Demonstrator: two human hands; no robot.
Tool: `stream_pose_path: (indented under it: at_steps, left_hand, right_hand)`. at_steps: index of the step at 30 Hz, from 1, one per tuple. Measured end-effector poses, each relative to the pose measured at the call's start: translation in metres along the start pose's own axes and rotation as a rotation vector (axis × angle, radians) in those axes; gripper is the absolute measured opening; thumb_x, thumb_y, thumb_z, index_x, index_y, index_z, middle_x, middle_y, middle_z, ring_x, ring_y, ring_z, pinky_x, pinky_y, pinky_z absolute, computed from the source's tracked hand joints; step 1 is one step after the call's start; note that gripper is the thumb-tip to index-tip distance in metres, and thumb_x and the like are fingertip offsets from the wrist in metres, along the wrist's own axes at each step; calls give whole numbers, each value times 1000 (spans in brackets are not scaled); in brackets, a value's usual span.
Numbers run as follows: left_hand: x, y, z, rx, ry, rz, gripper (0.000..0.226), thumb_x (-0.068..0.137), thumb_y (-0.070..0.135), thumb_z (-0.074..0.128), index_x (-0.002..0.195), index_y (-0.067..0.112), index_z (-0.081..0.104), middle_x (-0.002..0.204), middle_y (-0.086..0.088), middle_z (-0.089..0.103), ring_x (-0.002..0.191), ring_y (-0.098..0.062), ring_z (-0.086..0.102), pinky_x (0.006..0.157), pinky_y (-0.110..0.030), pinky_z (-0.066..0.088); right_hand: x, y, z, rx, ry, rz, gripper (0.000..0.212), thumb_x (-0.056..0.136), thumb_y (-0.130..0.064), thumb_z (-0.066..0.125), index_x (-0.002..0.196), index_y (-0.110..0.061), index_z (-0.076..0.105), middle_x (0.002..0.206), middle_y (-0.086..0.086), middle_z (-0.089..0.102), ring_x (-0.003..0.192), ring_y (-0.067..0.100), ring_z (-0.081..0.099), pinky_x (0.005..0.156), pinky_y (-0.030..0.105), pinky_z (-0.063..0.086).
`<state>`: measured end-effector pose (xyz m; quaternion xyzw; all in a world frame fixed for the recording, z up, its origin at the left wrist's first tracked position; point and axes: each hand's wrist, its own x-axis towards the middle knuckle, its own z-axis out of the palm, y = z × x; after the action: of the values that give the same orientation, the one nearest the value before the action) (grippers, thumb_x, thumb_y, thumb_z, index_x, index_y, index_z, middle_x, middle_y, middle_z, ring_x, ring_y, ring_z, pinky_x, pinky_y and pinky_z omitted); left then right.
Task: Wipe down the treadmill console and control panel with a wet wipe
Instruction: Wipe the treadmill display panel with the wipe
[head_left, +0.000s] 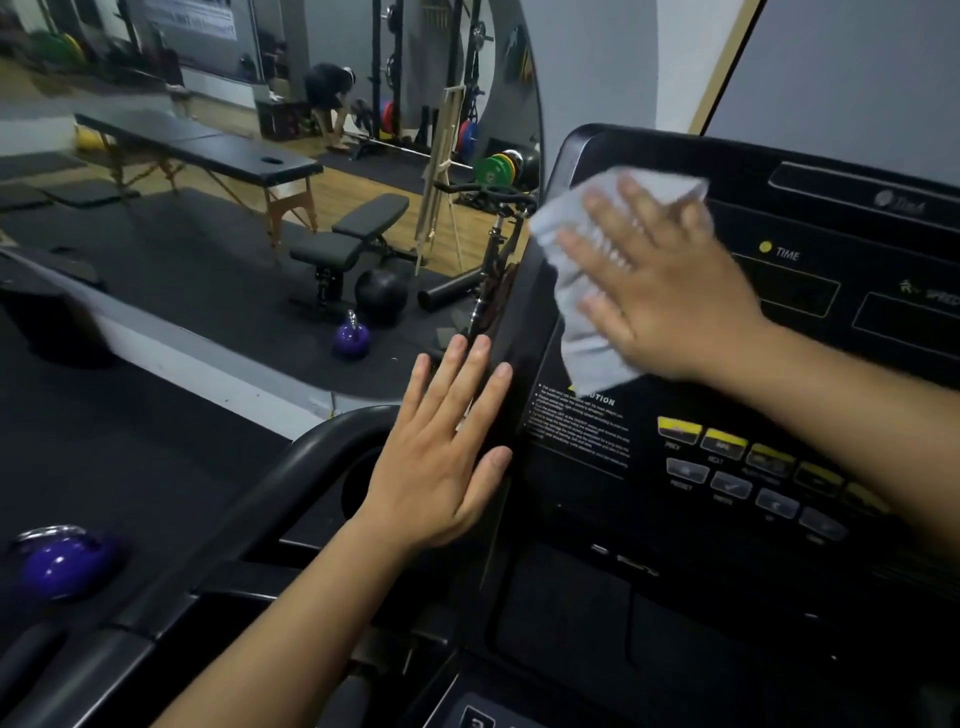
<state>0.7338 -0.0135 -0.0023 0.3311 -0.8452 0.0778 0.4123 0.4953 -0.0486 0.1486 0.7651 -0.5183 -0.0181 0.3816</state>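
Beside the gym mirror (260, 171), the left hand (447, 457) rested straight-fingered against the left edge of the console (810, 213), while the right hand (665, 291), fingers spread, pressed the wet wipe (569, 296) flat on its upper-left corner, the control panel buttons (748, 467) lying below-right, nearest that hand.

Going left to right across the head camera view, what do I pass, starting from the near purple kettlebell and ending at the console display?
near purple kettlebell → left hand → wet wipe → right hand → TIME label
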Motion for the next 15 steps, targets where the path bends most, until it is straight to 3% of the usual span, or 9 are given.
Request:
stream_pose_path:
  at_steps: [3,5,8,10,12,15]
  left_hand:
    - [-8,3,1,-19,-19,-28,61,104,38,28,152,2,30,162,-20,20,152,-34,12,120,-60,14]
    - [-9,6,2,-22,-25,-20,61,104,39,27,152,1,30,162,-20,20,152,-34,13,120,-60,14]
    - [-6,10,2,-10,-28,12,61,104,39,25,151,0,31,161,-20,21,152,-34,13,121,-58,13]
    - [-5,11,2,-7,-36,43,60,104,38,26,151,1,32,161,-21,22,152,-35,14,121,-57,12]
    - [-4,12,1,6,-46,57,60,103,37,28,151,1,33,161,-21,23,152,-35,14,121,-57,12]
    - [-6,12,-1,6,-48,48,59,103,37,29,151,3,34,161,-20,23,152,-34,14,121,-57,13]
  right_hand:
    - [15,2,-8,-12,49,174,62,101,-52,17,157,-29,3,165,9,-4,150,33,-6,119,56,-5]
    - [5,-30,1,-4,87,148,60,101,-48,21,157,-25,11,164,13,5,150,39,0,118,58,-2]
    - [-35,-88,19,60,80,-165,62,91,-39,40,149,-16,39,159,18,26,147,42,15,115,61,5]
    - [-56,-101,26,56,-10,-363,55,91,-40,42,140,-19,51,156,17,32,149,36,17,114,62,13]
    - [-51,-81,22,76,-39,-425,47,93,-41,39,130,-21,60,155,15,36,147,33,25,113,63,13]
    - [-11,-17,8,2,31,-215,53,99,-45,29,147,-26,39,159,15,27,145,39,27,112,64,6]
